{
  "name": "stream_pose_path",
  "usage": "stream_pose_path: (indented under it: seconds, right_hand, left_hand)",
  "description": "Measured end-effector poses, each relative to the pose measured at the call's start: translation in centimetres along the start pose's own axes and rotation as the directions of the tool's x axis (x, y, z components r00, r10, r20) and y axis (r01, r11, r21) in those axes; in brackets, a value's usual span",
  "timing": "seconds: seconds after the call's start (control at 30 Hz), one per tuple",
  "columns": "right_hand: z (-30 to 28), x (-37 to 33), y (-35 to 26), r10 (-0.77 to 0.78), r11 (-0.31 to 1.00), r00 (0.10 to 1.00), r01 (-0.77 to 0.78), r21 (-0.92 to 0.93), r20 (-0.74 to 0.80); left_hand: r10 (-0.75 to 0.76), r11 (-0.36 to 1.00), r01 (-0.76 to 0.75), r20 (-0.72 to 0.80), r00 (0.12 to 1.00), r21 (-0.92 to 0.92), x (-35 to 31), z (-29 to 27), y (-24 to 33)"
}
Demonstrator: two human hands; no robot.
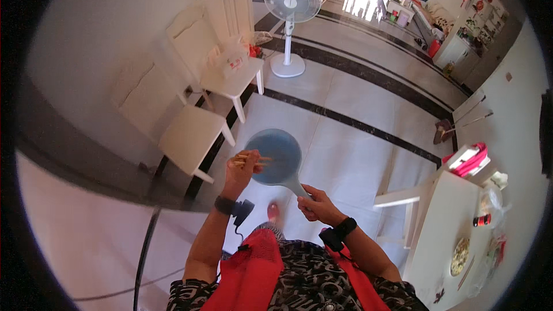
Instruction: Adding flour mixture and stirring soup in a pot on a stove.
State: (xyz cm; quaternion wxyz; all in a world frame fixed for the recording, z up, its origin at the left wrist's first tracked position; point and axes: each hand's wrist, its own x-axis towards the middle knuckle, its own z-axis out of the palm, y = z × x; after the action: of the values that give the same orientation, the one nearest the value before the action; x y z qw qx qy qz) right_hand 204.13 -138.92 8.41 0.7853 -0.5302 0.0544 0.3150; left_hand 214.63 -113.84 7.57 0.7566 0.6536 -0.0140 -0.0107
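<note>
In front of my body I hold a round blue-grey water dipper (283, 143) out over the floor. My right hand (321, 206) is closed around its pale handle, which points toward me. At the dipper's left rim my left hand (246, 166) grips several light wooden chopsticks (262, 162). Their ends reach over the bowl of the dipper. I cannot make out whether there is water inside it.
Two cream chairs (193, 136) stand along the left wall, the farther one bearing a plastic bag (230, 60). A white standing fan (290, 8) is ahead. On the right, a white table (439, 247) holds a plate of food (459, 257) and a red-and-black jar (482, 220).
</note>
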Motion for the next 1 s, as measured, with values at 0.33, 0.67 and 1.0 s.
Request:
stream_pose_path:
  seconds: [0.33,0.67,1.0]
  right_hand:
    - [-7.7,13.3,-12.1,-0.028,1.0,0.997,0.028,0.005,-0.071]
    - [-21.7,27.0,-25.0,0.047,0.999,0.989,-0.05,0.017,0.137]
    - [-31.4,39.6,-35.4,0.14,0.98,0.981,-0.118,-0.16,0.134]
  left_hand:
    - [-0.014,1.0,0.014,-0.072,0.997,-0.008,20.9,4.8,-0.1]
    - [0.056,0.996,-0.038,-0.221,0.974,0.086,38.5,11.1,-2.0]
    - [0.061,0.995,-0.021,-0.407,0.912,0.1,47.6,14.4,-0.1]
